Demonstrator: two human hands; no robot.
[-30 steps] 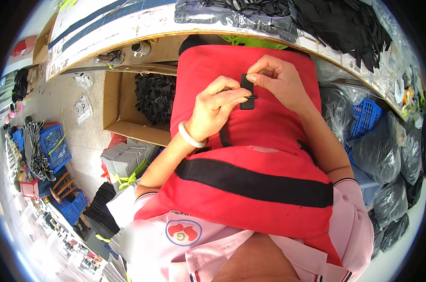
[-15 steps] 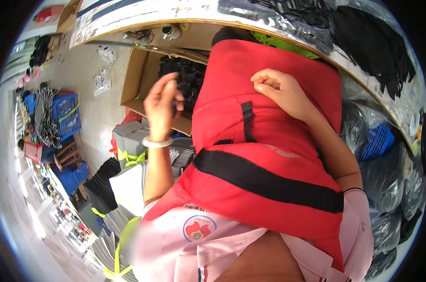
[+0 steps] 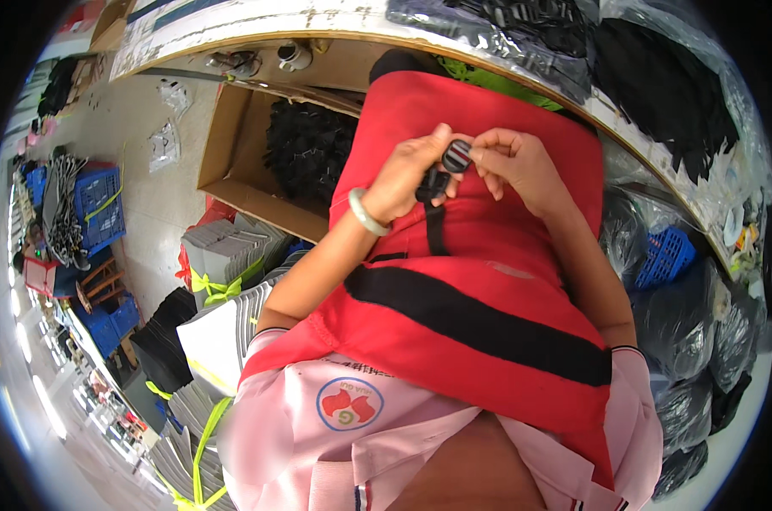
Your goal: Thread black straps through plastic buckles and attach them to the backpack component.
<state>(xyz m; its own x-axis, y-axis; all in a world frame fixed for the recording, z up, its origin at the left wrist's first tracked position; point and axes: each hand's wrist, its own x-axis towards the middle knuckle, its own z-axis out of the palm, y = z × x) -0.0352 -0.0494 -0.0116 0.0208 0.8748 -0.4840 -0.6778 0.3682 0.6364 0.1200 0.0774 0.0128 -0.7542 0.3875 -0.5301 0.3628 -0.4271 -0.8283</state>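
Note:
Over my red-covered lap (image 3: 479, 102), both my hands have come together around small black pieces. My left hand (image 3: 403, 175), with a pale bracelet at the wrist, is closed on a dark piece (image 3: 433, 186) that hangs by its lower fingers. At its fingertips is a small black piece with light stripes (image 3: 456, 156), which looks like a plastic buckle. The thumb and fingers of my right hand (image 3: 519, 170) pinch the right edge of this striped piece. The fingers hide part of both pieces.
A cardboard box (image 3: 262, 209) full of black pieces stands open left of my lap. Bundles of grey sheets (image 3: 228, 247) tied with yellow-green strips lie nearer. Ahead runs a worktable edge (image 3: 335, 36), with black strips (image 3: 662, 94) at right. Bagged goods (image 3: 684, 324) and a blue basket (image 3: 665, 257) sit right.
My left hand has moved right from beside the box to above my lap, bringing black pieces. My right hand has shifted slightly and now pinches the striped one.

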